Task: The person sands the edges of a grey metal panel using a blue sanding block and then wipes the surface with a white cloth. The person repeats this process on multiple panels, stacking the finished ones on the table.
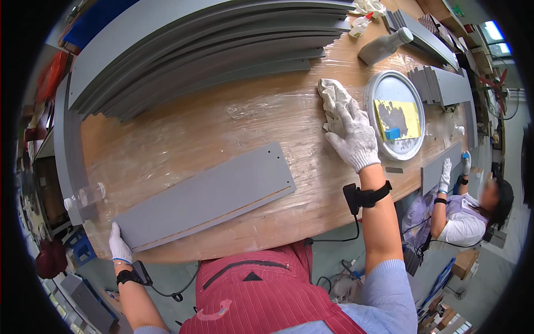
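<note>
A long grey board [208, 197] lies slantwise on the table in front of me, with small holes at its right end and a brown groove along its near edge. My left hand [118, 245], in a white glove, is closed on the board's left end; some of its fingers are hidden. Farther to the right, my gloved right hand [355, 136] is open, its fingers stretched out over a crumpled white rag [332, 92] and touching it. Beside that hand stands a round white lid [371, 92] bearing a yellow sheet [413, 119] smeared with grey paste and a blue block [392, 133].
Stacked grey boards [211, 50] fill the table's far side. A grey bottle [384, 47] and a small white bottle [360, 25] are at the back right. A clear bottle [92, 193] lies at the left edge. At the right, a co-worker [459, 217] handles another board [439, 167].
</note>
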Demonstrator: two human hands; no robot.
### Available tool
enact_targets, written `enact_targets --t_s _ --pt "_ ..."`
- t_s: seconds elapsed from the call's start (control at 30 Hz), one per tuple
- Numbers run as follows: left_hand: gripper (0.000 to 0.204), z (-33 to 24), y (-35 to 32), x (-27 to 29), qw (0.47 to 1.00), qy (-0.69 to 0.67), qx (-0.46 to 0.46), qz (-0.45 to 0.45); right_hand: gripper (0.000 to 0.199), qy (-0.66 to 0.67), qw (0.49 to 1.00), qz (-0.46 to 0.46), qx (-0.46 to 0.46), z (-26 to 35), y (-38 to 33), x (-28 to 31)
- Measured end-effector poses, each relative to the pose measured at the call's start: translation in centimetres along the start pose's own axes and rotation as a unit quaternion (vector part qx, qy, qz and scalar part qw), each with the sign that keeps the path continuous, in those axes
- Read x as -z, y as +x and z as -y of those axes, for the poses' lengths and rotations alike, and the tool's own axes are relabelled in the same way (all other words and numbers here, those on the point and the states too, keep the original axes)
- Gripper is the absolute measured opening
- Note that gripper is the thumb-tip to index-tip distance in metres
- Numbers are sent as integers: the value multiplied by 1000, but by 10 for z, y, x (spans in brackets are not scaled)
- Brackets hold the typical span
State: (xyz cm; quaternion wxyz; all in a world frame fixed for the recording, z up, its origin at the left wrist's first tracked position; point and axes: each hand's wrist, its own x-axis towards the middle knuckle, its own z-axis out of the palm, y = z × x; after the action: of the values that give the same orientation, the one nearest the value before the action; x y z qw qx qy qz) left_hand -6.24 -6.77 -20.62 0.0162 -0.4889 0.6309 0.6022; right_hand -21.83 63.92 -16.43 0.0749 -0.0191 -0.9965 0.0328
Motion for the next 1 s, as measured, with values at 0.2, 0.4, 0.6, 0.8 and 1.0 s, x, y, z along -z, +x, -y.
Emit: enact_targets --t_s 0.2,0.4,0.6,0.8,1.0 --pt "60 24 12 -21 983 123 -71 -112 39 169 977 58 -118 22 -18 2" --pt "62 45 15 -36 908 335 -165 -192 15 225 958 75 163 241 -57 56" --pt "61 34 4 -45 896 359 -161 -208 28 321 918 52 226 299 -92 -48" --pt "60 38 4 -37 902 345 -145 -216 25 172 983 -48 -39 169 -41 -53" --pt "59 40 13 -35 896 350 -172 -212 16 -4 983 -19 -180 22 -25 -58"
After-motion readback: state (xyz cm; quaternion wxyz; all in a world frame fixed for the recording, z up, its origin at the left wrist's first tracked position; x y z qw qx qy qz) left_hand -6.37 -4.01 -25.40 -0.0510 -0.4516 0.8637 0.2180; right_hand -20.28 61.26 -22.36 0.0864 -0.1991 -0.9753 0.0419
